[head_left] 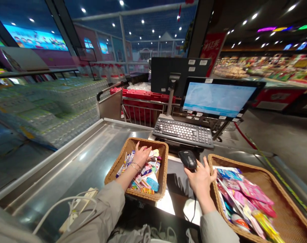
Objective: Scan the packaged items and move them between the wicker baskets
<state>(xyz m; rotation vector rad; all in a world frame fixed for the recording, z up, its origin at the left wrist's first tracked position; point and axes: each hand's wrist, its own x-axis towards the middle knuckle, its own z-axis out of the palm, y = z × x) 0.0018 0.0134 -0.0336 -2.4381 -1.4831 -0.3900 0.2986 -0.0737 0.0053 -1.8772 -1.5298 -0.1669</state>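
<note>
My left hand point(142, 157) reaches into a brown woven basket point(165, 168) filled with small packaged goods, its fingers spread over the items at the back. Whether a fingertip touches a packet is too small to tell. Between the two baskets my right hand point(200, 177) has its fingers apart at the near end of a black computer mouse point(188, 159), with the thumb and a finger close to the mouse. To its right stands a larger woven basket point(290, 209) with pink, blue and yellow packages on its left side.
A black keyboard point(183, 131) lies behind the mouse, below a lit monitor point(219, 98). A metal counter point(92, 152) extends left, with a white cable and power strip point(78, 206) near my left sleeve. A shopping cart point(140, 109) stands beyond the counter.
</note>
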